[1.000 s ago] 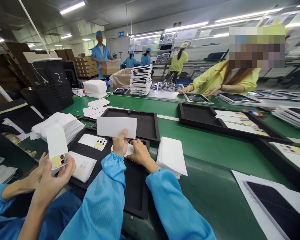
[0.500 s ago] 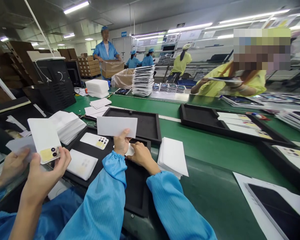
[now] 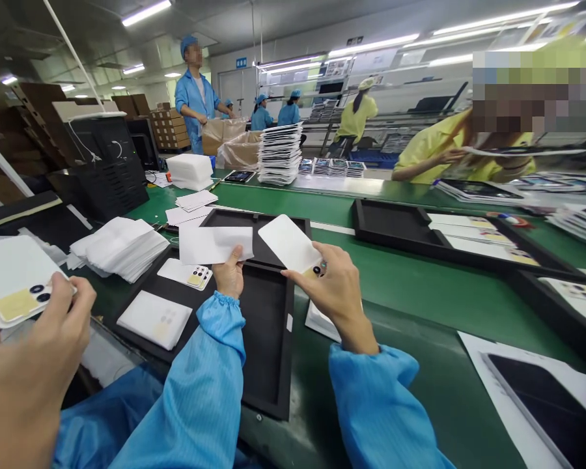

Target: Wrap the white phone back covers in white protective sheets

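Observation:
My left hand [image 3: 229,277] is closed on a thin white pouch [image 3: 215,244], held flat above the black foam tray [image 3: 268,332]. My right hand [image 3: 336,293] pinches a white phone back cover [image 3: 290,244] with camera holes, lifted over the tray's right edge. In the tray lie a bare white cover [image 3: 185,273] and a pouched cover [image 3: 153,319]. A stack of white sheets [image 3: 320,320] sits on the belt under my right hand.
A co-worker's hand [image 3: 34,365] at the near left holds another white cover [image 3: 12,286]. A pile of white pouches [image 3: 120,244] lies left of the tray. More black trays [image 3: 395,228] ride the green belt [image 3: 410,286]. People in yellow and blue work beyond.
My right hand has risen from the tray and moved right, holding a white cover. The pouch in my left hand has dipped slightly. The co-worker's hand and cover have shifted left.

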Available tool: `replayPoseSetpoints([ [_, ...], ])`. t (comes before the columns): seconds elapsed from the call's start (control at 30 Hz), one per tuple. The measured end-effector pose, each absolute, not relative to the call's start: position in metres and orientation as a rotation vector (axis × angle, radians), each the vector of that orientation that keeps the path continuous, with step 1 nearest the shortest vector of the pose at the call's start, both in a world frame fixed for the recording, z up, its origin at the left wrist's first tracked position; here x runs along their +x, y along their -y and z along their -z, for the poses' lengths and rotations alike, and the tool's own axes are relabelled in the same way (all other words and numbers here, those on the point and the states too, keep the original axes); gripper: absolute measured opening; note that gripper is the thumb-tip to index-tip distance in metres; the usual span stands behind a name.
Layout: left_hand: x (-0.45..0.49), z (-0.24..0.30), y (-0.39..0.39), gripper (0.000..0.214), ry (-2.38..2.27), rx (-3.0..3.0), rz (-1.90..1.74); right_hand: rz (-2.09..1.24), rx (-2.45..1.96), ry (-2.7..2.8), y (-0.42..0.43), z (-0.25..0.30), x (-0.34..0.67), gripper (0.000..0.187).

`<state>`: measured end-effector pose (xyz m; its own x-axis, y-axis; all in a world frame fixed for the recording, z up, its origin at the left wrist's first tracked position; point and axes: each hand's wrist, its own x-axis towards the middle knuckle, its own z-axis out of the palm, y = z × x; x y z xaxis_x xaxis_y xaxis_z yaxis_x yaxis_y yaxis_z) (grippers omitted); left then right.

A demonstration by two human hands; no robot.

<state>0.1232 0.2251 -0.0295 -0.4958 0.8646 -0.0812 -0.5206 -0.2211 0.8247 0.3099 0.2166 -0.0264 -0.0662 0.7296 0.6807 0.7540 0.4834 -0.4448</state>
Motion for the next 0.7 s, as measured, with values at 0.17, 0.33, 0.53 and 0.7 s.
replayPoseSetpoints([
  [0.17, 0.122, 0.044, -0.236, 0.047, -0.854, 0.442, -1.983, 0.051, -1.205, 1.843, -0.217, 0.03, 0.301, 0.064],
  [0.33, 0.122, 0.05, -0.237, 0.046, -0.867, 0.49, -2.029, 0.091, -1.166, 1.886, -0.221, 0.036, 0.301, 0.067],
  [0.53, 0.125, 0.048, -0.235, 0.048, -0.789, 0.474, -1.978, 0.141, -1.149, 1.984, -0.222, 0.036, 0.3, 0.063],
  [0.7, 0.127, 0.049, -0.231, 0.052, -0.803, 0.589, -1.793, 0.105, -1.15, 2.076, -0.22, 0.037, 0.293, 0.064],
])
